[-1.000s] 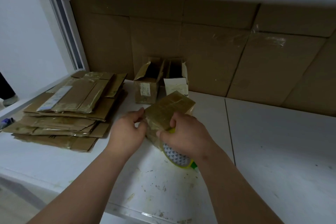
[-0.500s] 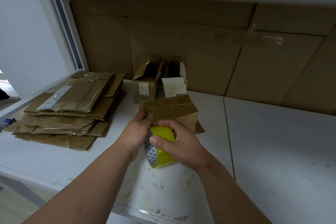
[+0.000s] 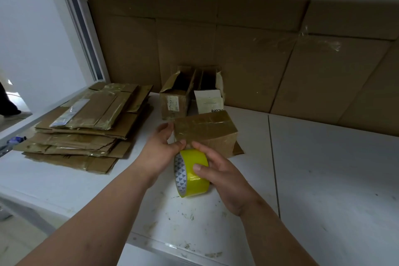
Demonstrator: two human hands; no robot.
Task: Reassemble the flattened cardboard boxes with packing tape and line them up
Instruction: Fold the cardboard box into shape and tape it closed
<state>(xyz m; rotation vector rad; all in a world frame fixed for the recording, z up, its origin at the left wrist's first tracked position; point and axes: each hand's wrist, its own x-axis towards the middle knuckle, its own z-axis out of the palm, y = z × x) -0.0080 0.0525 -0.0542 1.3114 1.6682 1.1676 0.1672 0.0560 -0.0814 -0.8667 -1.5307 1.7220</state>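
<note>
On table: tape-streaked box (image 3: 205, 130) gripped by left hand (image 3: 160, 153); right hand (image 3: 222, 174) grips yellow tape roll (image 3: 192, 173).

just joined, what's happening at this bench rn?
A person is taping cardboard boxes back together on a white table. The right hand grips a yellow tape roll just in front of a closed box, while the left hand holds that box's near left corner. Two assembled boxes with open tops stand side by side at the back against the cardboard wall. A stack of flattened boxes lies on the left, not yet assembled.
</note>
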